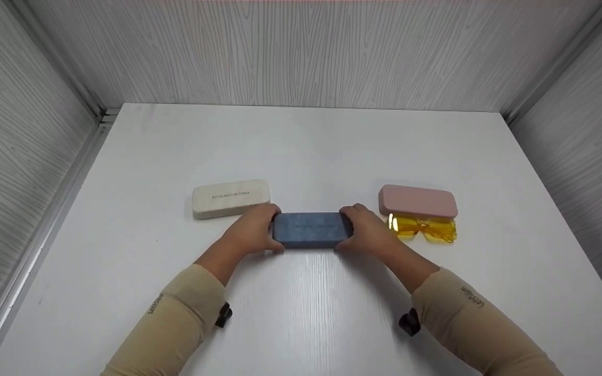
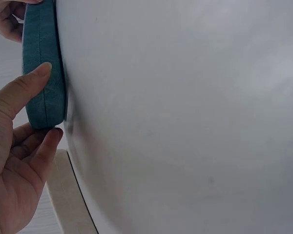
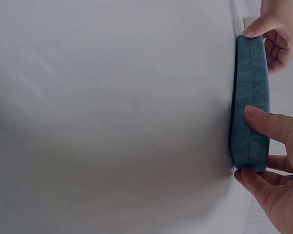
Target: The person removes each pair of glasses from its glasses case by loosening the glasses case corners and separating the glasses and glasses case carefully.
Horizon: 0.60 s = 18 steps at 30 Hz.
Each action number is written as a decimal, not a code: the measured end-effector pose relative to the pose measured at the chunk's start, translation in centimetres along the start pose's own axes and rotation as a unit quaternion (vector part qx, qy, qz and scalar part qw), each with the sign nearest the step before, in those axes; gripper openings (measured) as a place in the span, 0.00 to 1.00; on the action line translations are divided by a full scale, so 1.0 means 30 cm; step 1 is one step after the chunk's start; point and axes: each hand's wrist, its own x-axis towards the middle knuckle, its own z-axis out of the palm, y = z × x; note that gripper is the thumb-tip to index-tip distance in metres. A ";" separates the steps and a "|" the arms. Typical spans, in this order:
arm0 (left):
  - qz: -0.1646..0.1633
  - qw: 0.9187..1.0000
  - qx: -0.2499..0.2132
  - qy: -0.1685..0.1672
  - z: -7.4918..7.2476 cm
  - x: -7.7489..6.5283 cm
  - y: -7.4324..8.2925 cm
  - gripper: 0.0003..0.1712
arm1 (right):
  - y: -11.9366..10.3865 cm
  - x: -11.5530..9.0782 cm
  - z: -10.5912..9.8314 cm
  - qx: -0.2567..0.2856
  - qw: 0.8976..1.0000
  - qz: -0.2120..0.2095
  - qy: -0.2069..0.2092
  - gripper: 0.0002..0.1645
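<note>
A blue glasses case (image 1: 311,230) lies lengthwise between my two hands at the middle of the table, its lid closed. My left hand (image 1: 253,230) grips its left end, thumb on the near side and fingers around the end. The right hand (image 1: 369,230) holds the other end the same way. In the left wrist view the thumb presses the seamed side of the blue case (image 2: 44,92). From the right wrist, the case (image 3: 250,87) shows both thumbs on that side, its underside close along the table.
A cream glasses case (image 1: 230,199) lies beyond my left hand. On the right is a pink glasses case (image 1: 418,201), with yellow-lensed glasses (image 1: 424,228) just in front of it. Wood-grain panels (image 1: 301,52) wall the white table (image 1: 301,151) at the back and sides.
</note>
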 end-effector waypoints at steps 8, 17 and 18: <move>0.003 1.000 -0.001 -0.005 0.001 -0.001 -0.006 0.40 | -0.004 -0.004 0.005 -0.014 1.000 -0.006 0.000 0.49; 0.019 1.000 0.000 -0.013 0.008 0.001 -0.008 0.48 | -0.007 0.000 -0.002 -0.038 0.998 -0.045 -0.004 0.48; 0.020 1.000 0.002 -0.015 0.010 0.002 -0.008 0.49 | -0.008 0.000 -0.001 -0.040 0.998 -0.052 -0.004 0.48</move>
